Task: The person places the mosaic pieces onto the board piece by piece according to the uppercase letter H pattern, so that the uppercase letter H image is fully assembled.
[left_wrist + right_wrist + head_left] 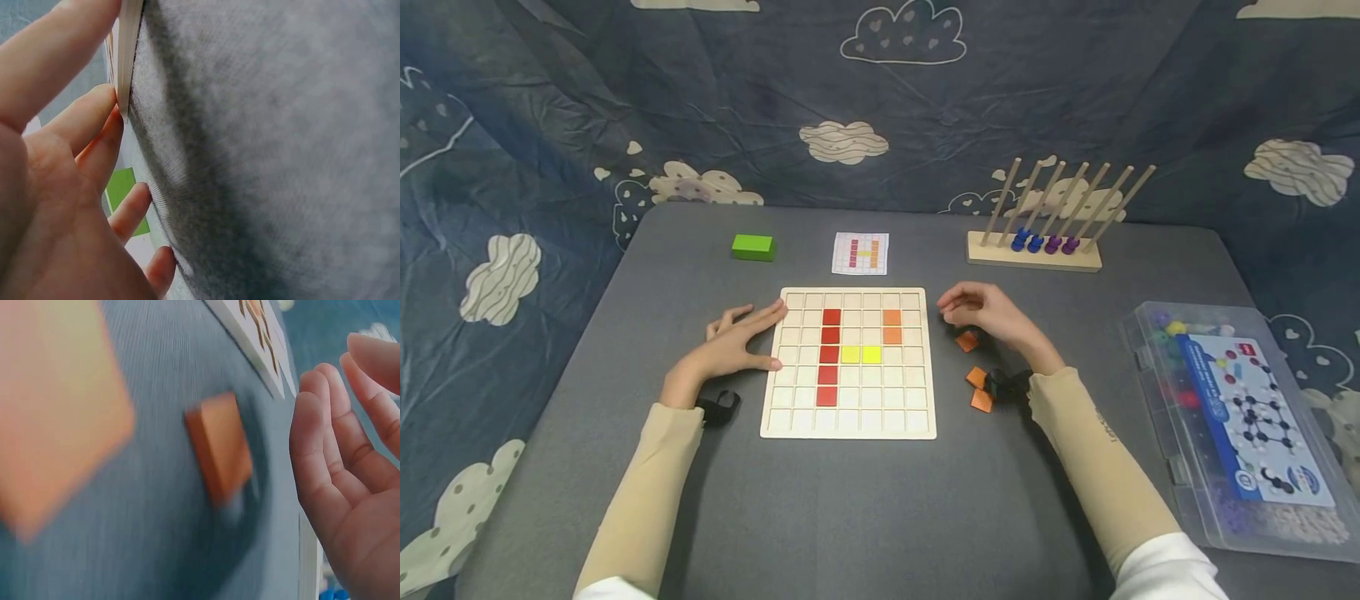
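A pale wooden grid board point(887, 417) lies mid-table, with a column of red tiles point(828, 354), two yellow tiles point(861, 355) side by side, and two orange tiles point(892, 327) one above the other. Fingertips and thumb of my left hand point(730, 343) touch the board's left edge, the fingers spread. My right hand point(981, 308) hovers off the board's right side with gently bent fingers; in the right wrist view that hand point(356, 481) holds nothing. Beneath it lies a loose orange tile point(219, 450), and two more loose orange tiles point(982, 401) lie nearer the front.
Behind the board lie a green block point(753, 247) and a small card with a coloured pattern point(860, 253). A wooden peg stand point(1033, 257) with blue and purple beads stands at the back right. On the right is a clear plastic case point(1195, 500) with a blue-and-white booklet point(1255, 417).
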A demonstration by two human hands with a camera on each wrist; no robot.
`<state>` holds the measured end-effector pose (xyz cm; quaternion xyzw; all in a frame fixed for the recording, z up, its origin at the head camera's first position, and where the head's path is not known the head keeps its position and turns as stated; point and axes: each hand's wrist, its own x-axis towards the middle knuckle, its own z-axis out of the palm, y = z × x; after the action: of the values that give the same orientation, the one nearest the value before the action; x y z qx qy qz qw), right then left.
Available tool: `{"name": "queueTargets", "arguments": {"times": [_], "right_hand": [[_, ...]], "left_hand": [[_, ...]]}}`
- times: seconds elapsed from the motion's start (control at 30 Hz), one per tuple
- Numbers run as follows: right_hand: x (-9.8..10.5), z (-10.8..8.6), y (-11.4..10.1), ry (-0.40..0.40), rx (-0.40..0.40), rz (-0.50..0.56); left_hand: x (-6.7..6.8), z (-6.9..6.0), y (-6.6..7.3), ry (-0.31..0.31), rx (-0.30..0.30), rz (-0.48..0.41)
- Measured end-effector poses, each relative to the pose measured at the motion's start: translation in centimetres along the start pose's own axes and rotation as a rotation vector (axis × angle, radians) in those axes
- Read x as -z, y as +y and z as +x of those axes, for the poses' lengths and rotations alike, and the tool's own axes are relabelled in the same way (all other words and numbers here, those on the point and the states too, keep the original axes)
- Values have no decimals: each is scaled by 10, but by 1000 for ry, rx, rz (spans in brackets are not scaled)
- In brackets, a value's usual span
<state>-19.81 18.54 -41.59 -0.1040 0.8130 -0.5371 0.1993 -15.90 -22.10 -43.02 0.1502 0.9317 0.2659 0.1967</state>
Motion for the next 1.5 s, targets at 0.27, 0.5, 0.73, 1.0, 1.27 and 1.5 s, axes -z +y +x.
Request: {"name": "queueTargets", "arguments": {"times": [0.27, 0.5, 0.73, 1.0, 1.27, 1.5], "right_hand": [[30, -24, 18, 73, -36, 36], [43, -37, 30, 108, -47, 69], [41, -41, 33, 98, -54, 87], [28, -35, 31, 37, -30, -20], [16, -26, 32, 30, 22, -143], [8, -23, 28, 47, 32, -255]], "left_hand": [[0, -1, -2, -1, -2, 10], [0, 0, -2, 2, -1, 13], [0, 0, -2, 8, -9, 15], [1, -3, -1, 3, -18, 6], [2, -2, -1, -2, -23, 7], [2, -2, -1, -3, -29, 7]]}}
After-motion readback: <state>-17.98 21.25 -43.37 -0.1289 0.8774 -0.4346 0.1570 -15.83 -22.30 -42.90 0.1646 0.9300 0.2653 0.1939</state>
